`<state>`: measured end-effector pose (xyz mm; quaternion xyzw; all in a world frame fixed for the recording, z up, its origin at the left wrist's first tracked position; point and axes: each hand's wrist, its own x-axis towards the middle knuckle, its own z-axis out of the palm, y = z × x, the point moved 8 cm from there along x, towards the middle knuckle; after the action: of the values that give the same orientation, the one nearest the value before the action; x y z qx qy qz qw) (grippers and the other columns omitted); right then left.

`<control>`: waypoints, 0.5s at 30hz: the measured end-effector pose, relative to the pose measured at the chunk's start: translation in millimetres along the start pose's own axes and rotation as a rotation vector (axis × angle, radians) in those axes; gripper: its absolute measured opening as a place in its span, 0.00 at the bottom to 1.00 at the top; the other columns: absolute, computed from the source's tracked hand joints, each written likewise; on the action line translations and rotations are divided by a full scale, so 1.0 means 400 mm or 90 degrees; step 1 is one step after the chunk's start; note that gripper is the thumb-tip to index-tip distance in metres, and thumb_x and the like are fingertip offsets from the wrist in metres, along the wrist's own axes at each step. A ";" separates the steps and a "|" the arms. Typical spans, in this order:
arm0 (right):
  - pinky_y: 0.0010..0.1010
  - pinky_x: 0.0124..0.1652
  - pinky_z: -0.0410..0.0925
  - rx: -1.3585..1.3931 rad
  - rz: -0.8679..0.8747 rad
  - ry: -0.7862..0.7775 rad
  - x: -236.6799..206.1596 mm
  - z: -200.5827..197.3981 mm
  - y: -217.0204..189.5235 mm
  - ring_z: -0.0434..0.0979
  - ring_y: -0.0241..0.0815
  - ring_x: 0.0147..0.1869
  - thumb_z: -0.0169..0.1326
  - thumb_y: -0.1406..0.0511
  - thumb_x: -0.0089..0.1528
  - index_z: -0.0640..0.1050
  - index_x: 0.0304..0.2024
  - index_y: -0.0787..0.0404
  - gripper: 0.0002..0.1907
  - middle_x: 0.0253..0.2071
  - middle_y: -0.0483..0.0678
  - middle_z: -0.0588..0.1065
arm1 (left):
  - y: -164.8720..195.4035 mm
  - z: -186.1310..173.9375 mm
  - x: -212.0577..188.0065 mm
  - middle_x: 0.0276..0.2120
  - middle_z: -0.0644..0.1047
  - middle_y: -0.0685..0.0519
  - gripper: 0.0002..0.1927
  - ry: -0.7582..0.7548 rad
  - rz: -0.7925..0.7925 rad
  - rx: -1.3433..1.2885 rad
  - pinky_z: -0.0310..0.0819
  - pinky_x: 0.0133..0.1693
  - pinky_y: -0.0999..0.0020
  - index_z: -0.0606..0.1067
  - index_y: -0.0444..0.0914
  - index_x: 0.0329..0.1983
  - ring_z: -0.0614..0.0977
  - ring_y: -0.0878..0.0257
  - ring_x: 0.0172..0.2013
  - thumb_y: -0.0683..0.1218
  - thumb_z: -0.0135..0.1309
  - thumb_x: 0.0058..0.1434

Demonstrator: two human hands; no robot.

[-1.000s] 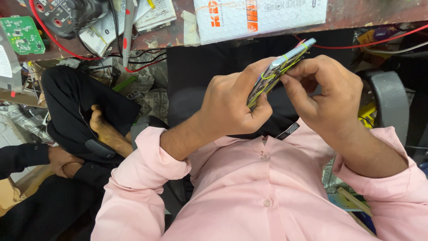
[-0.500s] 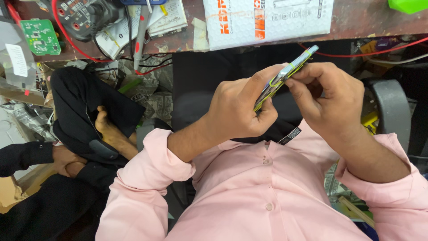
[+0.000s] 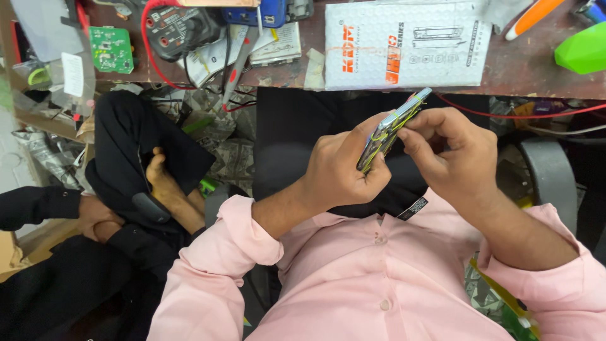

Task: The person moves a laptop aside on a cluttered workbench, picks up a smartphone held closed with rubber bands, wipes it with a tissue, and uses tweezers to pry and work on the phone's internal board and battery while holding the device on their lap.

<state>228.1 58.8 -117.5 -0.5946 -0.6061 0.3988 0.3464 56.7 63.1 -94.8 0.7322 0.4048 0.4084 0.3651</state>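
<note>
In the head view, your left hand wraps around a slim smartphone held edge-on, its fingers curled tight along the lower half of the phone with the thumb pressed against the near edge. The phone tilts up and away from your fingers, its top corner pointing toward the white bubble mailer lying on the workbench beyond. Thin yellow rubber bands seem to run around the phone's body, though edge-on they are hard to make out. Your right hand meets the phone from the other side, thumb and forefinger pinched narrow on the upper edge just above your left fingertips, the remaining fingers folded into the palm. Both hands hang over your lap, with your pink shirt below the wrists. Past your right knuckles a red wire trails along the bench edge, and farther off sits a bright green object. Well beyond your left fingers, a black multimeter with red leads and a small green circuit board lie on the bench. To the left of your left forearm, another person in black clothing sits with a bare foot tucked up, well apart from your hands.
</note>
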 end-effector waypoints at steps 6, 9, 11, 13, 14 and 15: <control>0.18 0.30 0.67 -0.026 0.025 -0.056 0.019 0.014 0.011 0.73 0.25 0.30 0.63 0.70 0.66 0.75 0.43 0.66 0.08 0.29 0.44 0.78 | -0.012 -0.004 0.000 0.32 0.79 0.46 0.27 -0.005 -0.007 -0.003 0.79 0.32 0.64 0.68 0.31 0.62 0.84 0.53 0.30 0.37 0.56 0.59; 0.18 0.30 0.67 -0.010 0.009 -0.065 0.025 0.020 0.006 0.74 0.24 0.29 0.62 0.69 0.67 0.74 0.43 0.66 0.09 0.29 0.43 0.77 | -0.026 -0.001 -0.002 0.31 0.79 0.47 0.26 -0.012 -0.031 -0.012 0.80 0.33 0.63 0.69 0.30 0.62 0.84 0.53 0.30 0.38 0.56 0.59; 0.18 0.29 0.67 -0.006 0.004 -0.064 0.027 0.022 0.004 0.74 0.24 0.29 0.62 0.69 0.66 0.74 0.43 0.66 0.09 0.29 0.43 0.77 | -0.032 0.001 -0.003 0.32 0.79 0.47 0.26 -0.016 -0.042 -0.016 0.80 0.35 0.62 0.68 0.30 0.61 0.85 0.52 0.30 0.39 0.57 0.59; 0.19 0.28 0.66 0.001 0.009 -0.062 0.019 0.023 0.007 0.74 0.25 0.28 0.62 0.70 0.66 0.74 0.42 0.66 0.08 0.28 0.43 0.77 | -0.031 0.000 -0.006 0.34 0.80 0.45 0.25 -0.014 -0.044 -0.024 0.81 0.36 0.62 0.69 0.31 0.60 0.85 0.51 0.31 0.39 0.56 0.59; 0.19 0.28 0.66 0.006 0.012 -0.059 0.015 0.022 0.011 0.73 0.25 0.27 0.62 0.69 0.66 0.74 0.41 0.66 0.09 0.27 0.43 0.76 | -0.031 -0.001 -0.004 0.35 0.80 0.45 0.25 -0.012 -0.043 -0.028 0.81 0.37 0.62 0.69 0.31 0.60 0.85 0.50 0.32 0.40 0.56 0.59; 0.19 0.27 0.65 0.010 0.014 -0.057 0.012 0.020 0.015 0.72 0.25 0.26 0.62 0.69 0.65 0.74 0.41 0.66 0.09 0.26 0.43 0.76 | -0.044 0.005 -0.002 0.35 0.80 0.44 0.24 -0.033 -0.087 -0.054 0.81 0.37 0.62 0.69 0.31 0.59 0.86 0.50 0.33 0.40 0.56 0.58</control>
<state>223.3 62.7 -126.6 -0.5804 -0.6111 0.4333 0.3192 52.8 69.0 -111.0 0.6972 0.4267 0.3803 0.4327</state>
